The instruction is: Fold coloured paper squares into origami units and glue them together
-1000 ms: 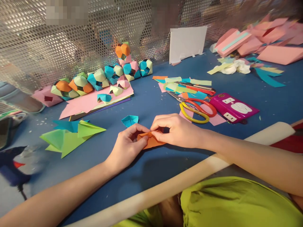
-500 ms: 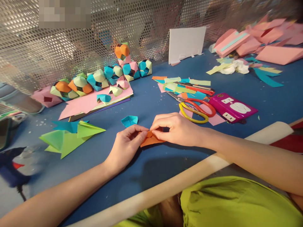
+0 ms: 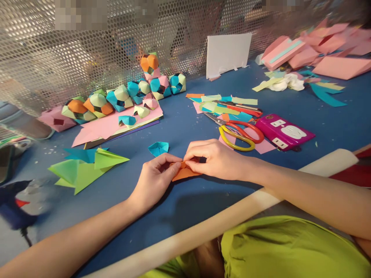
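Observation:
A small folded piece of orange paper (image 3: pixel 185 173) is held low over the blue table (image 3: pixel 116 220). My left hand (image 3: pixel 155 177) pinches its left end between thumb and fingers. On its other end, my right hand (image 3: pixel 216 159) is closed in a pinch too, and the fingertips of both hands nearly meet at the upper edge. Fingers cover much of the paper's sides. Just beyond my left hand lies a folded blue paper piece (image 3: pixel 158 148). Scissors (image 3: pixel 242 135) with red and yellow handles rest beyond my right hand.
Folded paper balls (image 3: pixel 120 97) line the perforated metal screen (image 3: pixel 179 23). Green folded papers (image 3: pixel 87 170) lie left, near a glue gun (image 3: pixel 14 204). A purple case (image 3: pixel 285 131) sits right, pink paper pieces (image 3: pixel 327 46) behind it. A pale rail (image 3: pixel 220 218) runs along the front edge.
My fingers have shifted very slightly on the orange paper, the right hand sitting a touch lower. Everything else on the table stays in place.

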A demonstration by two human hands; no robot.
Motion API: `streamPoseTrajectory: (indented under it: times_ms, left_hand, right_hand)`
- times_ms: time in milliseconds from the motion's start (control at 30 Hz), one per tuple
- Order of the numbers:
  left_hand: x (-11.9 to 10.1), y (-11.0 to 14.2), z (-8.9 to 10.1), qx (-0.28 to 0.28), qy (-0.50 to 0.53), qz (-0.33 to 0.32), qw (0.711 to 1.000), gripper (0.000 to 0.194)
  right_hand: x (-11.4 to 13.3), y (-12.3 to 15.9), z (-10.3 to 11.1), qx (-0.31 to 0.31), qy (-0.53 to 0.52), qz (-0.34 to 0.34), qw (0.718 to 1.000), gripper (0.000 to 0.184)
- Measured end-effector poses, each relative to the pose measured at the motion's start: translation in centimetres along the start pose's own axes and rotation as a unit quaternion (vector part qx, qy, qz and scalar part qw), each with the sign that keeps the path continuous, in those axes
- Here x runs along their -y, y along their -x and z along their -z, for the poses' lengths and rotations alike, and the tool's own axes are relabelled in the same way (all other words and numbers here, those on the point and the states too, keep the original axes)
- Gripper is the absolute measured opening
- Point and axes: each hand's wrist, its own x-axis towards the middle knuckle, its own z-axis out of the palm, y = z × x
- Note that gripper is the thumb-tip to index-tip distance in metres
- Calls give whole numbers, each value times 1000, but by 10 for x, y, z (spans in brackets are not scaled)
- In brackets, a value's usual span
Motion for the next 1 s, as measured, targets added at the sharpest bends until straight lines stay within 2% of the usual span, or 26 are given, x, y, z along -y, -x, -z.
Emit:
streamPoseTrajectory:
  times_ms: [233,500,800,1000]
  left_hand:
    - [0,1,-1,-12,-49,-9,999,16]
    - [-2,4,0,-28,-118,-73,990,22]
    - [-4,2,1,-4,-103,-75,992,17]
    - [-4,2,3,10,-102,-49,994,22]
  right_hand:
    - [-3,2,-2,2,12,27,1000,16]
    - [-2,4,-3,-46,47,56,996,17]
    - [0,3,-3,-36,27,65,997,17]
    - [-2,4,-2,-38,37,76,996,16]
